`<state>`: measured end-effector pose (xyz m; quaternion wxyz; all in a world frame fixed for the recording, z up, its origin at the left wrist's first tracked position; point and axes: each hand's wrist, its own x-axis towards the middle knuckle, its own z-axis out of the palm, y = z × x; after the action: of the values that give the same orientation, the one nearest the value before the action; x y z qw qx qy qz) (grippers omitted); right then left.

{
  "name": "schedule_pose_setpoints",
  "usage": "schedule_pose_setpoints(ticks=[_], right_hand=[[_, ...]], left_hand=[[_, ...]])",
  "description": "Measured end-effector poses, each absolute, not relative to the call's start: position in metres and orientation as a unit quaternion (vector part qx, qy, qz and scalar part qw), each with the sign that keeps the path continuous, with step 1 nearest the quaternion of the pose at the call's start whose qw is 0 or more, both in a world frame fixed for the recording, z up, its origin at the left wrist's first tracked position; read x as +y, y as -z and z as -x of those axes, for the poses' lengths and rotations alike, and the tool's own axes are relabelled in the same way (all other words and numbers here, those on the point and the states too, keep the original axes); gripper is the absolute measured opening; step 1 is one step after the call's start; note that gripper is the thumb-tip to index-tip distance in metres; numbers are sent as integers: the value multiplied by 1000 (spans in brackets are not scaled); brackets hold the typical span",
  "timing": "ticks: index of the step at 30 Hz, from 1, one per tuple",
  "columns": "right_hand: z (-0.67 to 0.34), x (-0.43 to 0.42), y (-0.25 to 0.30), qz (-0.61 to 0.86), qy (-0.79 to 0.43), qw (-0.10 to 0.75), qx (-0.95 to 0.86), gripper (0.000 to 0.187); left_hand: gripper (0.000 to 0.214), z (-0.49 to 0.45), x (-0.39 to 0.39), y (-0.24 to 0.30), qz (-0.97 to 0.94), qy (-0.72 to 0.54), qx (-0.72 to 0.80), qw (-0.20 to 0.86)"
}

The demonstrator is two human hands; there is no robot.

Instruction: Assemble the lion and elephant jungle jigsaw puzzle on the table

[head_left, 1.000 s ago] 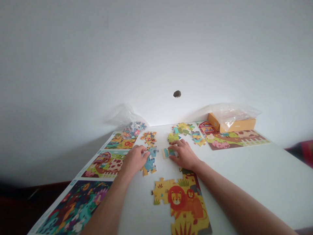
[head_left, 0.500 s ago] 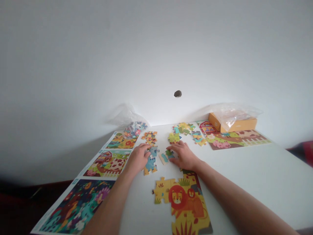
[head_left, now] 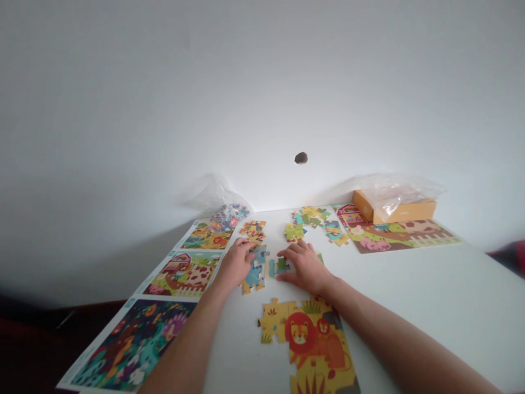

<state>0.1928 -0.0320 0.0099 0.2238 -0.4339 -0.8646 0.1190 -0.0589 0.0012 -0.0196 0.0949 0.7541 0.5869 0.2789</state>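
My left hand (head_left: 234, 264) rests fingers-down on a small joined cluster of blue and orange puzzle pieces (head_left: 255, 271) on the white table (head_left: 430, 290). My right hand (head_left: 304, 265) lies flat with its fingers pressing a loose blue-green puzzle piece (head_left: 277, 266) right against that cluster. A partly built lion puzzle (head_left: 314, 342) lies just in front of my right wrist.
Picture sheets (head_left: 182, 271) line the table's left edge. Loose puzzle pieces (head_left: 311, 218) and a small orange heap (head_left: 253, 230) lie farther back. A plastic bag of pieces (head_left: 223, 210) sits back left. A farm puzzle (head_left: 394, 234) and an orange box under plastic (head_left: 396, 205) are back right.
My right hand has slid the loose blue-green piece leftward until it meets the cluster under my left hand. My left hand has barely shifted.
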Motion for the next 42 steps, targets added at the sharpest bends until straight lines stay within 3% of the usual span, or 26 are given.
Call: schedule_pose_setpoints(ticks=[5,10,15,18,22,25,30,36,42], right_hand=[[-194,-31,-9,435,-123,220,-864,53],[-196,-31,-10,431,-127,227,-864,52],[-196,-30,-13,439,-150,338,-819,37],[-195,-29,-16,434,-218,398,-778,26],[-195,-24,-13,467,-323,447,-691,30],[-196,-18,-8,441,-397,497,-633,32],[-199,-10,0,412,-439,553,-576,33],[-204,-9,3,448,-402,529,-599,33],[-206,-11,2,477,-372,502,-618,34]], left_hand=[[44,61,3,19,-709,-318,614,137],[43,58,3,6,-630,-448,586,240],[38,36,-7,-5,-504,-567,528,380],[34,19,-17,-10,-523,-553,465,451],[33,10,-24,-10,-612,-481,476,408],[29,13,-25,-6,-697,-422,499,296],[57,18,-29,-4,-825,-264,482,130],[35,17,-33,-9,-834,-197,502,117],[29,21,-32,-8,-836,-186,500,131]])
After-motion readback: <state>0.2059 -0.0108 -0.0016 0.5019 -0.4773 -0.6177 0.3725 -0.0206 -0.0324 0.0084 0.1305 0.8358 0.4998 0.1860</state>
